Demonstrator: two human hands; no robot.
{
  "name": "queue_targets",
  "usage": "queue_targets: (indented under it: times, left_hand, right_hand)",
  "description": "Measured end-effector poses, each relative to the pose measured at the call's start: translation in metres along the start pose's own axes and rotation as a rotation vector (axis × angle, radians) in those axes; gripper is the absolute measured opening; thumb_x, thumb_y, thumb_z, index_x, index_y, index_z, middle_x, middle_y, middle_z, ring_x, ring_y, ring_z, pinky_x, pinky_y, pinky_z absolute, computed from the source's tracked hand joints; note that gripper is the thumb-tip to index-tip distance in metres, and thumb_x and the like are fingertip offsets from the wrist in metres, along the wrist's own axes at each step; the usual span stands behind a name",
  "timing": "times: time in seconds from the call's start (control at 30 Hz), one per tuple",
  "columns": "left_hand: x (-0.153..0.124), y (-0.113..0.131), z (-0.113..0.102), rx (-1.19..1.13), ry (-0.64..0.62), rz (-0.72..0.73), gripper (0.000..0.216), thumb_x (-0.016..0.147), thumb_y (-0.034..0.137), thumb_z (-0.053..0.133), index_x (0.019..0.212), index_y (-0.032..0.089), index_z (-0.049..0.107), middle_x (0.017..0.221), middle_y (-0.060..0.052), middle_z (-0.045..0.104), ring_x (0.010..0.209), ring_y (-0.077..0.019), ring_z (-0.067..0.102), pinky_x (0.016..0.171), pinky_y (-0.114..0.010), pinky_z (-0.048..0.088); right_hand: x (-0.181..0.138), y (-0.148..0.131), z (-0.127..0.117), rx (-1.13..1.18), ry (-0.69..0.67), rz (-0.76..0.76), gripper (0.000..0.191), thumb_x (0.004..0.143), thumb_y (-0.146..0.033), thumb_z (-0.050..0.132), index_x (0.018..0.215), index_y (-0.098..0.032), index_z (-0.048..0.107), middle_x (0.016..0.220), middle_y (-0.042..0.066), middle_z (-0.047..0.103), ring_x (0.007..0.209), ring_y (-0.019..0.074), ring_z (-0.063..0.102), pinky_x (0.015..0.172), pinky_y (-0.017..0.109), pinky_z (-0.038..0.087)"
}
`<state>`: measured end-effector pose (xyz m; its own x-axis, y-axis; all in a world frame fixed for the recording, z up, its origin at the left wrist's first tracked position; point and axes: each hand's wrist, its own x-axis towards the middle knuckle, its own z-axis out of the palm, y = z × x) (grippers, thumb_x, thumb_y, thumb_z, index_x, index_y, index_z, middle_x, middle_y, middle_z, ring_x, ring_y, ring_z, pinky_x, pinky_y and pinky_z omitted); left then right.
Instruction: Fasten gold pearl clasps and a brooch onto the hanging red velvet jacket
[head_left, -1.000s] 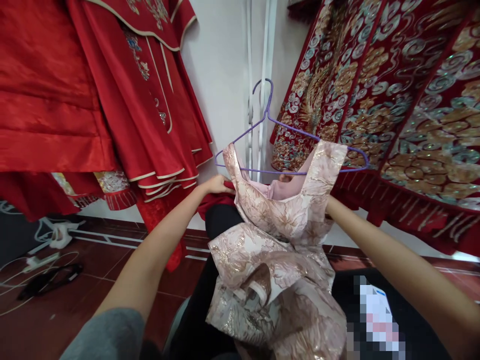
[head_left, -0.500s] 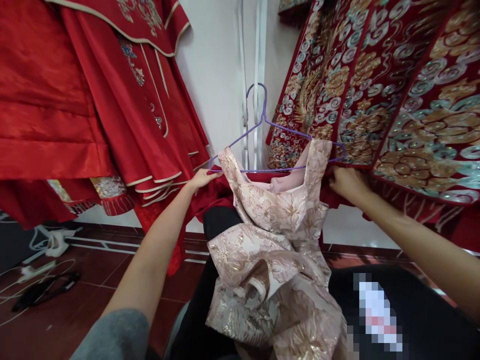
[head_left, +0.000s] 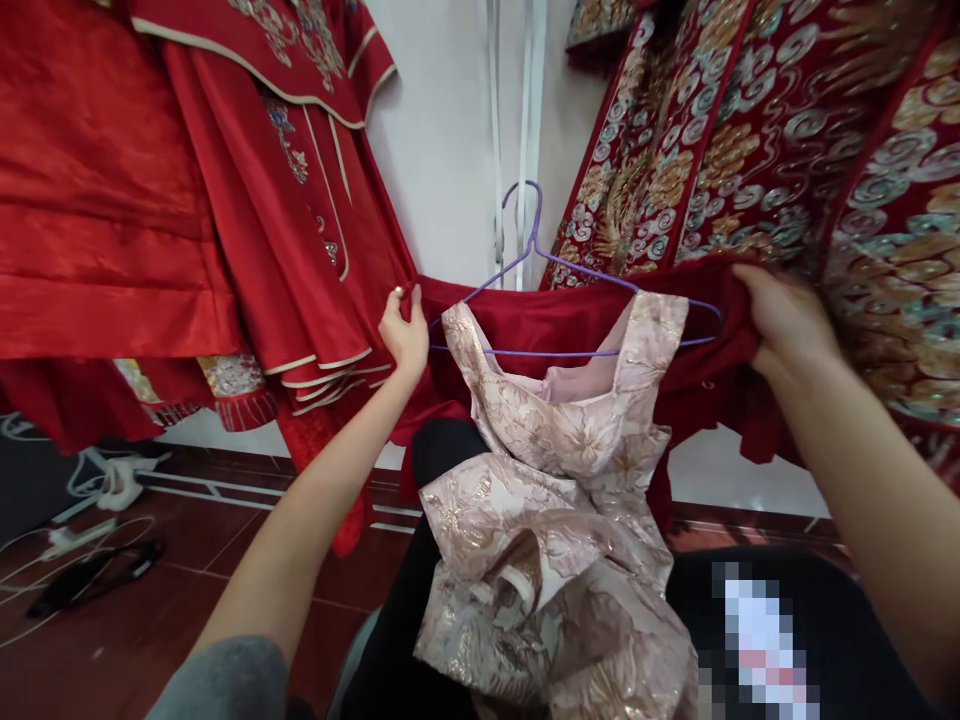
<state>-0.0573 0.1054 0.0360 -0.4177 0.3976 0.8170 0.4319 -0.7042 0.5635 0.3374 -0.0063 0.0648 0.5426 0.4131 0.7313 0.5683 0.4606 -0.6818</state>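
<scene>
A dark red garment point(head_left: 577, 315) is stretched between my two hands, behind the purple hanger point(head_left: 536, 232). My left hand point(head_left: 405, 328) pinches its upper edge at the left. At the other end, my right hand point(head_left: 791, 318) grips its bunched cloth. In front, a pale pink and gold brocade dress point(head_left: 559, 430) hangs by its wide straps from the hanger. Its lower part lies folded over my lap. The dress and hanger cover the middle of the red garment, whose exact kind I cannot tell.
Red robes with cream piping point(head_left: 292, 230) hang at the left. Heavily embroidered red and gold garments point(head_left: 697, 180) hang at the right. White poles point(head_left: 529, 130) stand against the wall behind the hanger. Cables and a power strip point(head_left: 67, 540) lie on the brown tiled floor point(head_left: 240, 600).
Both hands have risen, lifting the dark red garment's upper edge and pulling it wide behind the hanger. My right hand has moved outward. The brocade dress stays nearly in place.
</scene>
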Motion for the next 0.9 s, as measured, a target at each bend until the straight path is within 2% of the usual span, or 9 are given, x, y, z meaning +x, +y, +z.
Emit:
queue_targets:
  times: [0.1,0.23,0.3,0.4,0.5,0.6,0.7,0.77,0.9]
  left_hand:
    - [-0.016,0.017,0.006,0.082,-0.068,0.098,0.036,0.094,0.049,0.042,0.102,0.018,0.058,0.098,-0.007,0.066,0.096,-0.0210,0.063,0.093,-0.035,0.045]
    - [-0.021,0.008,0.010,0.213,-0.394,0.299,0.030,0.094,0.045,0.043,0.096,0.018,0.056,0.102,-0.011,0.060,0.107,-0.0252,0.056,0.098,-0.041,0.042]
    - [-0.018,-0.002,0.010,0.255,-0.533,0.381,0.027,0.093,0.043,0.045,0.097,0.018,0.056,0.113,-0.013,0.055,0.115,-0.0266,0.051,0.102,-0.044,0.038]
    - [-0.012,-0.010,0.007,0.272,-0.640,0.380,0.025,0.092,0.040,0.048,0.099,0.018,0.056,0.122,-0.014,0.047,0.123,-0.0268,0.045,0.108,-0.045,0.034]
    - [-0.006,-0.008,0.002,0.321,-0.764,0.302,0.025,0.093,0.039,0.045,0.098,0.018,0.058,0.107,-0.011,0.053,0.112,-0.0260,0.051,0.103,-0.045,0.038]
    - [-0.006,0.002,-0.005,0.426,-0.842,0.307,0.028,0.093,0.043,0.043,0.101,0.021,0.058,0.093,-0.009,0.054,0.099,-0.0267,0.054,0.094,-0.045,0.043]
    - [-0.014,0.013,-0.013,0.528,-0.800,0.340,0.031,0.093,0.045,0.041,0.105,0.021,0.057,0.098,-0.011,0.053,0.097,-0.0280,0.054,0.090,-0.045,0.043]
    - [-0.022,0.017,-0.017,0.579,-0.753,0.346,0.033,0.094,0.045,0.039,0.107,0.020,0.056,0.101,-0.012,0.053,0.098,-0.0288,0.053,0.089,-0.045,0.043]
    - [-0.030,0.018,-0.020,0.628,-0.686,0.354,0.033,0.095,0.044,0.038,0.109,0.020,0.056,0.105,-0.013,0.052,0.102,-0.0300,0.052,0.091,-0.047,0.042]
  right_hand:
    - [-0.014,-0.043,-0.010,-0.103,0.192,-0.189,0.023,0.086,-0.013,0.053,0.104,-0.008,0.067,0.099,0.013,0.070,0.088,0.0147,0.065,0.080,0.027,0.047]
    - [-0.049,-0.087,-0.024,-0.419,0.022,-0.473,0.021,0.088,-0.024,0.057,0.105,-0.017,0.066,0.091,0.008,0.069,0.081,0.0159,0.064,0.076,0.029,0.047]
    - [-0.062,-0.092,-0.029,-0.555,-0.126,-0.408,0.022,0.088,-0.029,0.058,0.108,-0.022,0.064,0.085,0.005,0.068,0.072,0.0175,0.064,0.071,0.030,0.046]
    - [-0.069,-0.073,-0.030,-0.708,-0.361,-0.226,0.031,0.083,-0.040,0.064,0.108,-0.023,0.059,0.079,0.006,0.066,0.064,0.0207,0.060,0.062,0.030,0.042]
    - [-0.064,-0.042,-0.023,-0.784,-0.548,-0.130,0.034,0.079,-0.044,0.068,0.100,-0.022,0.055,0.081,0.007,0.066,0.064,0.0206,0.058,0.060,0.029,0.038]
    - [-0.058,-0.022,-0.002,-0.786,-0.675,-0.088,0.021,0.088,-0.042,0.055,0.088,-0.021,0.055,0.080,0.009,0.067,0.065,0.0204,0.057,0.062,0.029,0.037]
    - [-0.067,-0.028,0.035,-0.696,-0.663,-0.117,0.026,0.095,-0.040,0.041,0.084,-0.020,0.053,0.089,0.012,0.068,0.075,0.0229,0.061,0.065,0.029,0.037]
    - [-0.087,-0.043,0.064,-0.636,-0.661,-0.153,0.025,0.097,-0.037,0.038,0.089,-0.019,0.053,0.093,0.014,0.069,0.081,0.0247,0.064,0.066,0.028,0.038]
    - [-0.136,-0.066,0.105,-0.507,-0.865,-0.278,0.028,0.099,-0.037,0.031,0.091,-0.019,0.051,0.084,0.013,0.070,0.078,0.0260,0.067,0.065,0.028,0.038]
